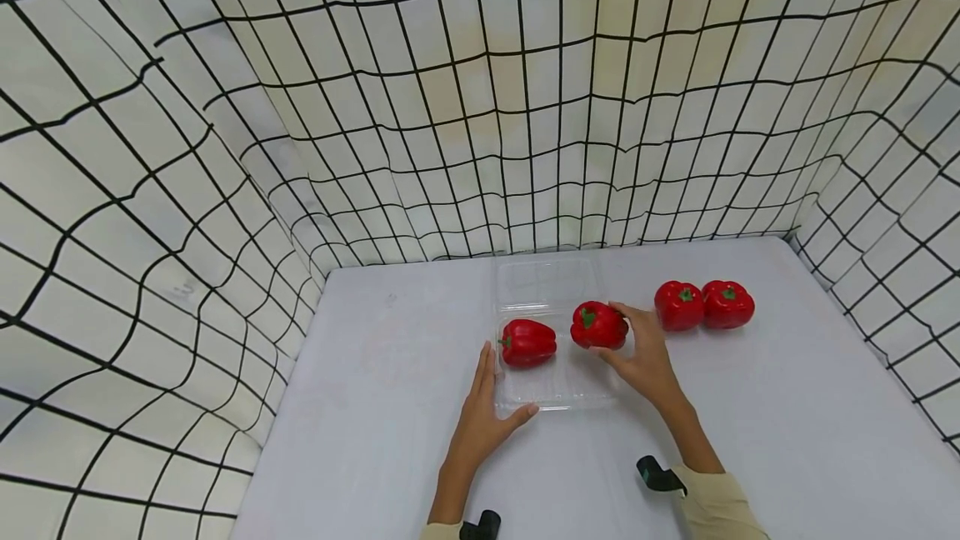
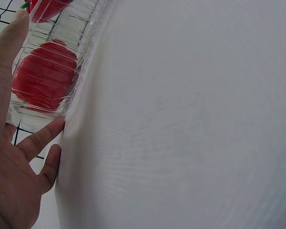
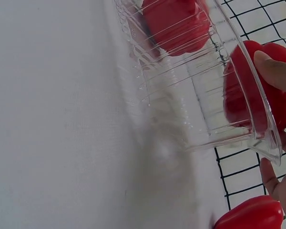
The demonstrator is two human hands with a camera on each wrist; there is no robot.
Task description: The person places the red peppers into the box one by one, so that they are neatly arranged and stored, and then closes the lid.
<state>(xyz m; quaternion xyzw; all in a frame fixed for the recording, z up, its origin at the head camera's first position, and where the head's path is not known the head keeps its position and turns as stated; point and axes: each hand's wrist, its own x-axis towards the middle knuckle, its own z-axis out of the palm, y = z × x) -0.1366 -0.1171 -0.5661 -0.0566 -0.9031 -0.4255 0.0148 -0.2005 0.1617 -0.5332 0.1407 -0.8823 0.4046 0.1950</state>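
A clear plastic clamshell container (image 1: 555, 398) lies with its lid folded back on the white table. Inside, on its left, a red bell pepper (image 1: 528, 343) rests on its side, green stem to the left. My right hand (image 1: 643, 357) grips a second red bell pepper (image 1: 597, 325) between thumb and fingers at the container's right side; in the right wrist view this pepper (image 3: 281, 102) is partly behind the clear wall. With fingers extended, my left hand (image 1: 478, 423) touches the container's left edge; the left wrist view shows the hand (image 2: 19, 162) beside the container wall.
Two more red bell peppers, one (image 1: 679, 307) beside the other (image 1: 729, 305), stand on the table (image 1: 375, 407) to the right of the container. Black netting (image 1: 525, 107) over white walls borders the table at the back and sides.
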